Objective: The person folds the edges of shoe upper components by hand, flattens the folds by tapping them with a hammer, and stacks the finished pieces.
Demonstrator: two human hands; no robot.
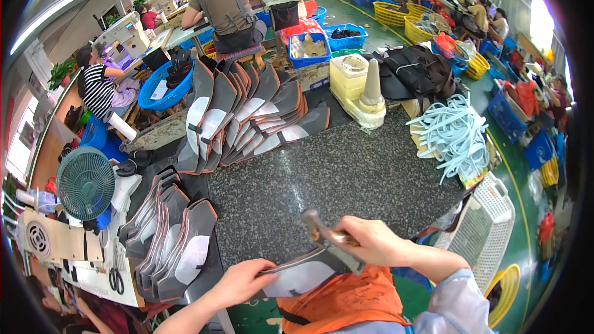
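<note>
My right hand (365,241) is closed around a worn metal hammer (314,225), whose head lies over the right part of a curved dark grey panel (297,277). This panel has a pale grey patch and lies along the near edge of the speckled black stone worktop (309,179). At its left end, my left hand (244,281) holds it with the fingers over the top. Similar panels with orange edges lie fanned in a large pile (247,111) at the back left. Another stack of them (170,235) sits left of the stone.
Light blue straps (455,133) are heaped at the right. A pale container (348,77) and a grey cone (372,86) stand at the back beside black material (421,71). Left are a green fan (85,182) and scissors (116,279). A white plastic basket (479,241) stands right.
</note>
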